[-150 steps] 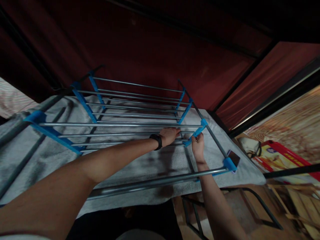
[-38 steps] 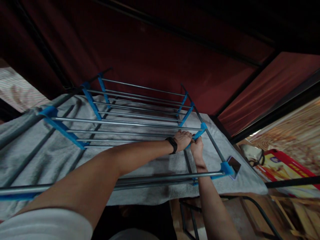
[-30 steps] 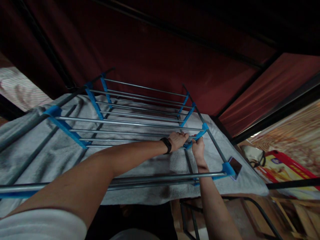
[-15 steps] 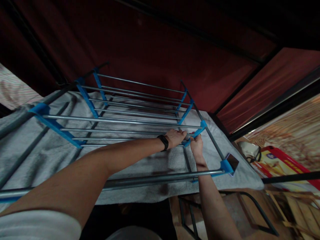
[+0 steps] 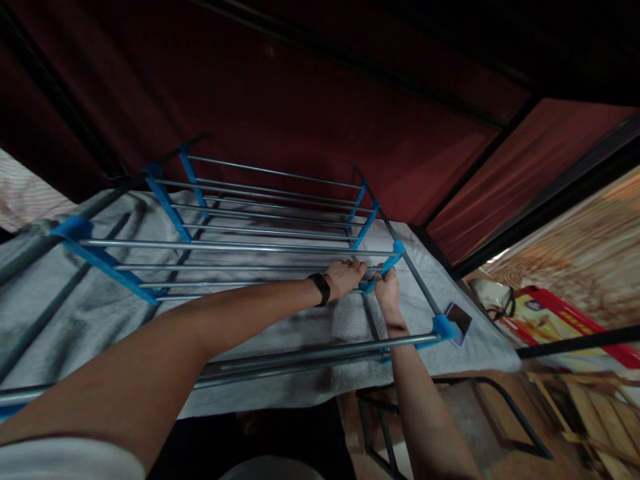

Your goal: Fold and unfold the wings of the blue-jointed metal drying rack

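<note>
A metal drying rack [image 5: 240,248] with blue plastic joints stands over a grey towel [image 5: 310,327]. My left hand [image 5: 345,277], with a black band on the wrist, is curled over a thin rack rod near its right end. My right hand [image 5: 386,291] grips the blue joint piece [image 5: 383,267] at that same right end of the rods. The two hands almost touch.
A small dark phone-like thing [image 5: 457,319] rests at the rack's near right corner. Dark red curtains hang behind. At the lower right are a red and yellow package [image 5: 555,317], wooden slats and a black metal frame [image 5: 450,420].
Both hands stay at the right end of the rack rods. My left hand drew back slightly from the right hand; the view shifted a little.
</note>
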A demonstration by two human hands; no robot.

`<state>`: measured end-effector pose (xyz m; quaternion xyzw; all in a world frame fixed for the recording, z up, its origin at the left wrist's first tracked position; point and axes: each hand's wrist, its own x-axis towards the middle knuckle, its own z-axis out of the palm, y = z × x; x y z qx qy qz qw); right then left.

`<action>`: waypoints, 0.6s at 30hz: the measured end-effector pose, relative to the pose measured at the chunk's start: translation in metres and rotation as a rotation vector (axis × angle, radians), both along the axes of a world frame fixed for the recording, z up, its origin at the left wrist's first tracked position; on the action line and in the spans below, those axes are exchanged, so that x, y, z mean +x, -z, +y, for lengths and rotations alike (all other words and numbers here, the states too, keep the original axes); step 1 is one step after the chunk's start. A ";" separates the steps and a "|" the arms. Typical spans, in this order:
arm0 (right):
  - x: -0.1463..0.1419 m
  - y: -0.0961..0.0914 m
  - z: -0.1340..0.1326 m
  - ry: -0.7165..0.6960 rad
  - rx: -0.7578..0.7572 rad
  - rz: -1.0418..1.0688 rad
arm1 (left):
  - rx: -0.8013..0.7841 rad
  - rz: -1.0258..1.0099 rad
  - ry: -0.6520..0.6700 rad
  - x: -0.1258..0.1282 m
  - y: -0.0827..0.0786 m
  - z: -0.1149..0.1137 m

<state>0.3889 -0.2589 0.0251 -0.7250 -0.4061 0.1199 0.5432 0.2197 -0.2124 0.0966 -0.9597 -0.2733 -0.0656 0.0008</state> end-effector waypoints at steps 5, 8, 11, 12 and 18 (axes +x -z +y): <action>0.000 0.002 0.001 -0.007 0.029 0.007 | 0.217 0.080 0.082 -0.012 0.008 0.006; 0.000 0.004 0.002 -0.003 0.031 0.009 | 0.205 0.129 0.082 -0.019 0.009 0.011; 0.001 0.005 0.002 -0.005 0.020 0.007 | 0.187 0.145 0.092 -0.023 0.010 0.012; 0.001 0.005 0.002 -0.009 0.017 0.007 | 0.191 0.141 0.101 -0.024 0.010 0.013; 0.001 0.004 0.001 -0.003 0.007 -0.008 | 0.198 0.134 0.120 -0.024 0.010 0.013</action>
